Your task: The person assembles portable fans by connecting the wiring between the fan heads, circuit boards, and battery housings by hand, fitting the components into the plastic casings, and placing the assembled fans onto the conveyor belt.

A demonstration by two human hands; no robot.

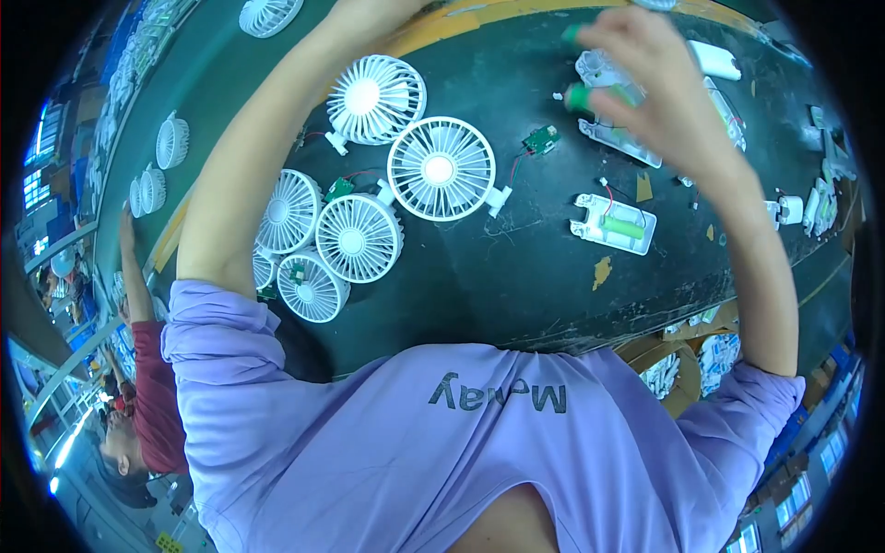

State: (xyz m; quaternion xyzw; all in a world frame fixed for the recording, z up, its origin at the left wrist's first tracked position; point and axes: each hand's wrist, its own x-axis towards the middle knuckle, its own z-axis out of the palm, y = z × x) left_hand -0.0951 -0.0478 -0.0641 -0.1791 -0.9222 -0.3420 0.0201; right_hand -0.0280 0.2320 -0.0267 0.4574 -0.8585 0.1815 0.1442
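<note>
My right hand (645, 69), with green covers on the thumb and one fingertip, hovers over the far right of the dark green table. It is blurred by motion; the two covered tips stand apart, with nothing seen between them. Below it lie white handle casings (619, 140), partly hidden by the hand. Nearer me rests another open white casing (636, 241) with a green battery cell and a red wire. My left hand (383, 7) reaches to the far edge, its fingers cut off by the frame. By that forearm are white round fan heads (441, 169), some with wired green circuit boards (542, 140).
More fan heads (172, 140) lie on the green surface at left, beyond a yellow strip (171, 230). A person in a dark red shirt (159, 396) reaches there. Small white parts (819, 205) sit at the right edge; a cardboard box (684, 373) of white pieces stands near my right arm.
</note>
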